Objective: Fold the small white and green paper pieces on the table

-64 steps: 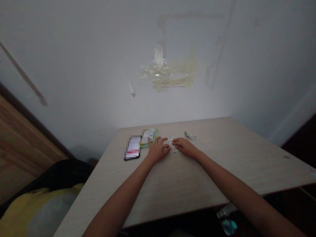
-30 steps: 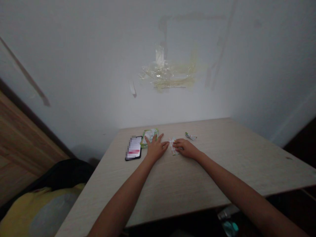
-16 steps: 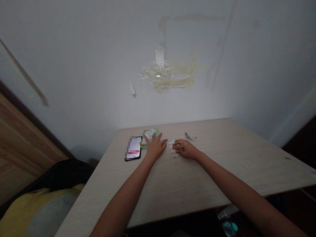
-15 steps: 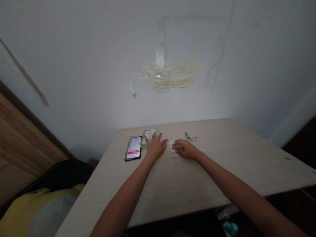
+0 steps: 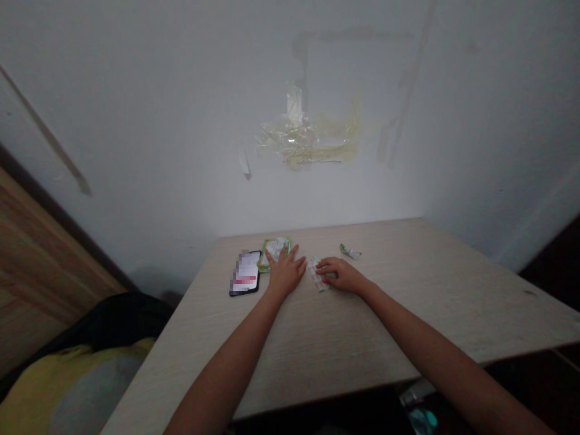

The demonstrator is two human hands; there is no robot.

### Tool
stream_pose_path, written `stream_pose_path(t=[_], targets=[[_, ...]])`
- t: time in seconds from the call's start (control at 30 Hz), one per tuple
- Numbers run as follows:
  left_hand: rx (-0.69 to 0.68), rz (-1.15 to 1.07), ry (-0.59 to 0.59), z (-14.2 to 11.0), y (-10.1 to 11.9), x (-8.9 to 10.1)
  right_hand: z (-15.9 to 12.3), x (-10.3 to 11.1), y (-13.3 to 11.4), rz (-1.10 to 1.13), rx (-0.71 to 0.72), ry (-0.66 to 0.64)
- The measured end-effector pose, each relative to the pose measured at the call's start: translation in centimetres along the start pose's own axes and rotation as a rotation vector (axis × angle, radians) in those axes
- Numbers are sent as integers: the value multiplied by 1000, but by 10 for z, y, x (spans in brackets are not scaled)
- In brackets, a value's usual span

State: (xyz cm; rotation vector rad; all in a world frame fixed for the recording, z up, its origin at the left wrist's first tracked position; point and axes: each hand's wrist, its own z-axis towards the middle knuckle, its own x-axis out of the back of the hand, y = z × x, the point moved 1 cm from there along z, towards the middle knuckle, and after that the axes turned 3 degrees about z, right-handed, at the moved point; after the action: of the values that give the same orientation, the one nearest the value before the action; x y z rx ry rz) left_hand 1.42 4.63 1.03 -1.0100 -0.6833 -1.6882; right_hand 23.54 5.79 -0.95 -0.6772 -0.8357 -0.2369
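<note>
Fingertips (image 5: 321, 270) of the right hand (image 5: 347, 275) are bunched on the thin printed strip (image 5: 313, 272), centre of the pale wood-grain table (image 5: 335, 344); can't tell if they're pinching. Left hand (image 5: 283, 275) is splayed wide, partly over the crinkly green-edged packet (image 5: 276, 243). Sideways drag could crease the strip imo, or shove the packet into the flat rectangular phone (image 5: 247, 270), left. Twisted wrapper (image 5: 350, 252) sits far right of it.

My table (image 5: 362, 338) bears, left to right, a phone (image 5: 245, 273), a packet (image 5: 275, 254), a patterned sheet (image 5: 318, 275) and a wrapper (image 5: 350, 252).
</note>
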Motion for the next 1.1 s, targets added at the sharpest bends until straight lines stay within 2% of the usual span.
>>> stream_pose_path(t=[0.73,1.1], targets=[[-153,-48,11,7,0,10,1,0,0,14,-23,-38],[-229,-36,31,6,2,12,1,0,1,16,-15,-17]])
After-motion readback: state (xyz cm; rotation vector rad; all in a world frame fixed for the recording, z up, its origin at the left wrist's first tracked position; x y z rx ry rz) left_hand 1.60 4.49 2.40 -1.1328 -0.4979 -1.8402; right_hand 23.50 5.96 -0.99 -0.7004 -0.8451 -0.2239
